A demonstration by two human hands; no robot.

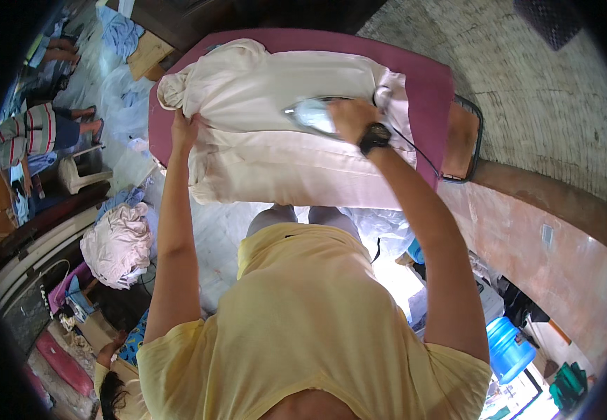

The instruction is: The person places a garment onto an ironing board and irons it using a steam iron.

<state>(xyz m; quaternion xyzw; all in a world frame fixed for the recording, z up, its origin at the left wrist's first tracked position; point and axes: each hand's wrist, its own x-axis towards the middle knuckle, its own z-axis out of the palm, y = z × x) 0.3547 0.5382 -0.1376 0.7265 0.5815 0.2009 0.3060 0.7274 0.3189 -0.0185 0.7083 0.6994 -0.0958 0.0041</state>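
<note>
A pale cream garment point(268, 168), which looks like a shirt, lies spread over a maroon-covered ironing board point(429, 84). My right hand point(354, 119), with a black watch at its wrist, is wrapped round a clothes iron point(314, 115). The iron is blurred, and its soleplate rests on the middle of the garment with the tip toward the left. At the garment's left side my left hand point(184, 129) pinches the cloth near a bunched part. From the right end of the garment a dark cord runs over the board's edge.
Beyond the board's right end stands a metal-framed rest point(463, 140). A pile of pale clothes point(116, 245) lies to the left, with a plastic chair point(83, 175) farther out. Other people are at the left edge and lower left. A blue water jug point(510, 350) stands at the lower right.
</note>
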